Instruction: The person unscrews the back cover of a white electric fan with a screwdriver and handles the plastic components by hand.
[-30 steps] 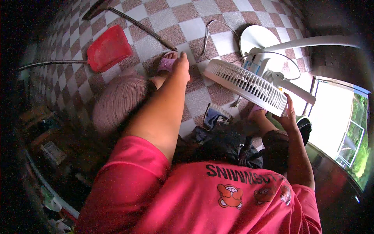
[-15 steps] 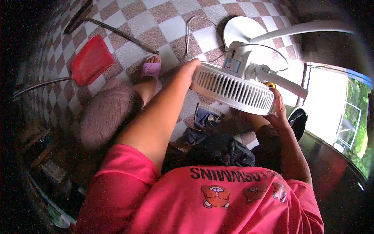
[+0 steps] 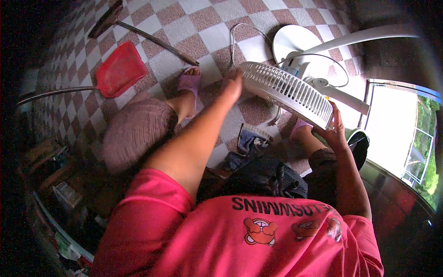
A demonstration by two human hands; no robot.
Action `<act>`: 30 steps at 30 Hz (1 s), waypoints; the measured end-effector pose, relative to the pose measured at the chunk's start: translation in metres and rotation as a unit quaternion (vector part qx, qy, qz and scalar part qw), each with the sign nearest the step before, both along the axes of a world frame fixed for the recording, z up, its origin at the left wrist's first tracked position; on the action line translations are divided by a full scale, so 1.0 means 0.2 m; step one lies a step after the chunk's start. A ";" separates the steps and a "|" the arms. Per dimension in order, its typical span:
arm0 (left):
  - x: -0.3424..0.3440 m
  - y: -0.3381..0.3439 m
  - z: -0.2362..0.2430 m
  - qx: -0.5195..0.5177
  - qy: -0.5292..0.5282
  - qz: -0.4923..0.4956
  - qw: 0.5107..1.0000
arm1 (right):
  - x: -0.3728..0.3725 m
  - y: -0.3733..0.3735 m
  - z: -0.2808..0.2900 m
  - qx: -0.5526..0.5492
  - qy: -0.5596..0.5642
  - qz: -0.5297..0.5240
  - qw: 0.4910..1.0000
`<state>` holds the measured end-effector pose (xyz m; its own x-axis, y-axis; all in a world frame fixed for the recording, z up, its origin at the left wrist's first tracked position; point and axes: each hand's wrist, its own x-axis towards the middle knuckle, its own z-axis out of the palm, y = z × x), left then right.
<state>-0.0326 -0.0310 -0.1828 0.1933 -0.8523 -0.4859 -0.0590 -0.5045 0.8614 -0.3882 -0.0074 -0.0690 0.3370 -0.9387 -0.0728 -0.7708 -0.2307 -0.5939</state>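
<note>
A white electric fan leans across in front of me, its round slatted head (image 3: 288,87) raised between my hands. My left hand (image 3: 234,84) grips the left edge of the grille. On the opposite edge, my right hand (image 3: 335,128) curls its fingers round the rim. Behind the head is the motor housing (image 3: 295,67), mostly hidden by the grille. The round white base (image 3: 293,41) lies past it on the tiles. A thin pale cord (image 3: 232,44) loops out to the left of the base.
On the checkered floor (image 3: 217,34) lie a red dustpan (image 3: 121,69) and a dark-handled broom (image 3: 157,42). Blue denim cloth (image 3: 251,142) lies between my feet in pink slippers (image 3: 189,83). A bright doorway (image 3: 387,111) opens at right. A curved white tube (image 3: 364,34) spans the upper right.
The fan head has tipped, so its slatted side faces up more and the housing shows less. Both hands have kept their grip. The whole view has shifted slightly.
</note>
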 end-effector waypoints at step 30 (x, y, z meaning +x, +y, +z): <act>-0.19 -0.05 0.62 -0.270 -0.202 -0.347 0.875 | 0.03 0.02 -0.05 -0.059 0.078 0.011 0.995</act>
